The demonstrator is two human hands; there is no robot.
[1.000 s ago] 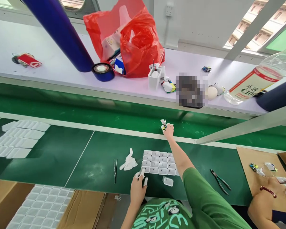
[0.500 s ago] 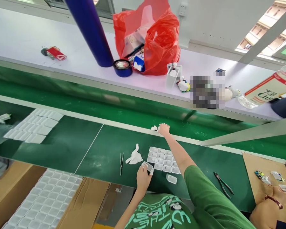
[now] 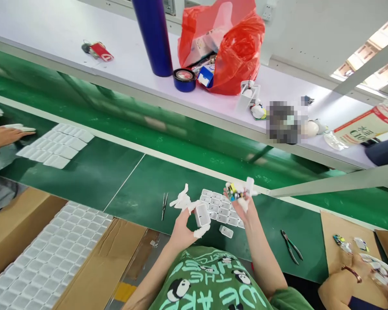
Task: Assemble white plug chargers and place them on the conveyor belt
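Note:
A white open plastic case (image 3: 202, 215) is held by my left hand (image 3: 183, 228), its opening facing me; white coverings are on the fingertips. Over the array of cases, my right hand (image 3: 245, 206) turns palm up around a small circuit board (image 3: 235, 192) with yellow and dark components and a white part attached. Rows of white plastic cases (image 3: 216, 202) stand on the green bench mat between my hands. One single case (image 3: 226, 231) lies nearer to me. Left of my left hand are a crumpled white cloth or glove (image 3: 181, 199) and metal tweezers (image 3: 164, 206).
Green-handled pliers (image 3: 291, 247) lie to the right, beside a cardboard sheet (image 3: 315, 228) where another person's hands work. A co-worker's hand (image 3: 4, 137) is at far left near stacked white pieces (image 3: 56, 145). A raised shelf (image 3: 129, 71) holds a red bag (image 3: 236, 56). A slanting post (image 3: 336, 178) stands right.
My right hand has drawn back from the bench's far edge and now holds the circuit board. My left hand has raised its case. A co-worker's hand has appeared at left.

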